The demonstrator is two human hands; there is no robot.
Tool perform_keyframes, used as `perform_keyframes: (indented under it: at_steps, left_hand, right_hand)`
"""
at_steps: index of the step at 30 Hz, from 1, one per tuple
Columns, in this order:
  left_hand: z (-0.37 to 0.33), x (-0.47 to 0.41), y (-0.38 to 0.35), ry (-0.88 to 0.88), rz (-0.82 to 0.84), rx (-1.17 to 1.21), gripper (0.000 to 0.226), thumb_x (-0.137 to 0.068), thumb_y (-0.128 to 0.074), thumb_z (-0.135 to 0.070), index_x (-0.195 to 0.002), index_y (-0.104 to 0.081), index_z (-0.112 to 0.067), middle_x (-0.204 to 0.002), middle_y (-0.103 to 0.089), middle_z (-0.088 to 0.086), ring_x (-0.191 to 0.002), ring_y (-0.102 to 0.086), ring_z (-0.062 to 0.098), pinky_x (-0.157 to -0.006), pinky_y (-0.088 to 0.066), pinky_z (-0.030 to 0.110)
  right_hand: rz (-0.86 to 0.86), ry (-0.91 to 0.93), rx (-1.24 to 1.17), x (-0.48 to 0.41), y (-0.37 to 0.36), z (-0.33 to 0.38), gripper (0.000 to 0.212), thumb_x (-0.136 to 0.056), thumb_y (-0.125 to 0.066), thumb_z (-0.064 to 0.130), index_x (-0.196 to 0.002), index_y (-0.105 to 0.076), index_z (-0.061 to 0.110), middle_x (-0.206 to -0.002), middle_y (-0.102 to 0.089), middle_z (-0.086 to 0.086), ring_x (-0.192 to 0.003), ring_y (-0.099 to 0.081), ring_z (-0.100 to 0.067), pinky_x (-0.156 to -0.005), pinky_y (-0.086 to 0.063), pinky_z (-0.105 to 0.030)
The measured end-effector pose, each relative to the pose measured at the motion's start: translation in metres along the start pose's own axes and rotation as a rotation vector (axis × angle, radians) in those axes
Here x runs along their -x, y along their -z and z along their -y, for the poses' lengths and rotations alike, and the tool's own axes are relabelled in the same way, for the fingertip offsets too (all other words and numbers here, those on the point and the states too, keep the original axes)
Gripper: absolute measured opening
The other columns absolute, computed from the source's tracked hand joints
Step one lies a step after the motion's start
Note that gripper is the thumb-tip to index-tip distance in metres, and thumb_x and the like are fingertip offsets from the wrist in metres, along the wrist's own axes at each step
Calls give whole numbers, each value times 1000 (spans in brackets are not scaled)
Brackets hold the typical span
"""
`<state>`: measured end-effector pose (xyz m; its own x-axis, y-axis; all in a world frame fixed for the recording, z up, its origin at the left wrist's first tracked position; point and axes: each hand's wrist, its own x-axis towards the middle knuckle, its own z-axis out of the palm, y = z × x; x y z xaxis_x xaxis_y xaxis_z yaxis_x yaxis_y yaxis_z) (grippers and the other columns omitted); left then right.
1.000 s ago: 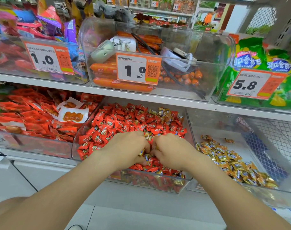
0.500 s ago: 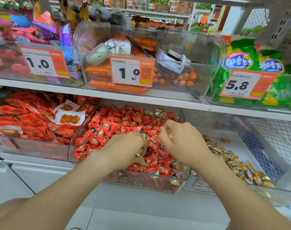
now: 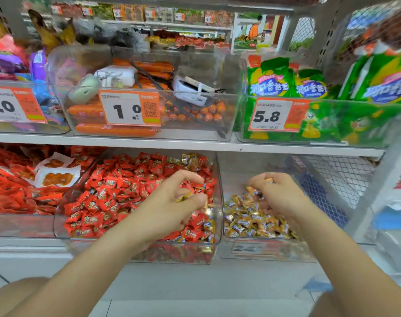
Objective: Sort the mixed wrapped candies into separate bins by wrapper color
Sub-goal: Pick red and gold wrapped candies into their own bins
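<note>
On the lower shelf a clear bin (image 3: 218,225) holds a heap of red wrapped candies (image 3: 126,186) with a few gold ones mixed in at the back and the right side. To its right, a second clear bin (image 3: 231,165) holds gold wrapped candies (image 3: 252,219). My left hand (image 3: 172,204) hovers over the red bin's right side, pinching a gold candy (image 3: 183,197). Over the gold pile, my right hand (image 3: 276,193) is closed on several gold candies (image 3: 254,191).
The upper shelf carries clear bins with orange price tags: sausages and white gadgets (image 3: 149,94), green snack bags (image 3: 309,88). A bin of red packets (image 3: 16,179) sits at the lower left. A wire mesh panel (image 3: 332,179) closes the right side.
My right hand has moved from the red bin to over the gold bin, carrying gold candies. My left hand has lifted out of the red heap with a gold candy.
</note>
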<state>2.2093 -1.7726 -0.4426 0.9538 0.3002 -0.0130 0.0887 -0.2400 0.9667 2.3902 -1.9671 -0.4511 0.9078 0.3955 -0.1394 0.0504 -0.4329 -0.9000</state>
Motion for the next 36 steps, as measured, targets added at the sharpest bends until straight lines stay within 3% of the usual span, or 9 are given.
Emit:
perform_keyframes:
  at_steps: [6,10,13,16,19,24,30,33,36]
  left_hand:
    - [-30,-23,-82,95,80,138,9,-100,-69,-19,-105,-76,-19,-84,-67,7,-68,-55,20,-55,-46,31]
    - [-24,-71,-138,157,5,43,12,-96,-73,-21,-106,-72,-16,-95,-64,6,-64,-55,16,-50,-42,19]
    - [-9,-102,-165,210,29,19,42,-92,-77,-40,-126,-61,-22,-126,-64,5,-90,-65,18,-68,-50,26]
    - [-3,-111,-169,147,140,-186,40,-106,-52,-49,-135,-61,-22,-125,-63,-7,-109,-59,14,-87,-45,29]
    - [-8,-96,-153,-135,106,-444,30,-108,-46,-38,-108,-72,-25,-89,-70,-13,-82,-63,8,-73,-49,25]
    - [-6,-46,-89,-545,-193,-734,19,-103,-48,-33,-86,-55,-29,-77,-55,-14,-82,-51,13,-74,-40,34]
    - [47,-48,24,-225,-337,-876,20,-103,-55,-19,-84,-56,-26,-79,-61,-9,-78,-58,14,-79,-51,42]
    - [63,-51,59,-192,-183,-903,17,-94,-71,-16,-100,-67,-32,-93,-69,-14,-89,-65,7,-86,-55,38]
    - [63,-52,68,-209,-37,-1116,16,-93,-68,-46,-97,-76,-33,-96,-73,-14,-95,-67,12,-89,-53,37]
  right_hand:
    - [-163,-119,225,-20,47,-55,22,-94,-56,12,-73,-62,15,-60,-52,-7,-56,-48,-23,-50,-39,-32]
    - [-120,-141,60,-16,63,-58,14,-99,-63,10,-113,-64,11,-79,-61,-8,-58,-54,-18,-44,-43,-25]
    - [-26,-85,127,-12,75,-58,30,-105,-54,17,-130,-68,8,-119,-71,-13,-94,-67,-26,-78,-56,-33]
    - [16,-25,238,-6,80,-58,34,-107,-46,15,-127,-74,11,-115,-71,-4,-96,-64,-14,-82,-52,-32]
    - [-34,88,365,-5,75,-53,33,-105,-49,16,-121,-77,19,-81,-67,9,-73,-58,-7,-77,-46,-28]
    - [-38,313,296,16,32,-17,23,-98,-59,18,-96,-78,32,-82,-78,8,-79,-74,-9,-79,-60,-36]
    - [145,675,413,48,-44,26,30,-96,-59,5,-105,-79,27,-98,-76,14,-82,-65,5,-81,-49,-9]
    - [215,741,671,30,-80,27,37,-93,-54,4,-114,-76,26,-113,-75,6,-98,-65,-7,-94,-53,-26]
    - [161,733,872,8,-109,28,20,-93,-54,9,-98,-68,21,-102,-71,-4,-102,-67,-29,-80,-56,-40]
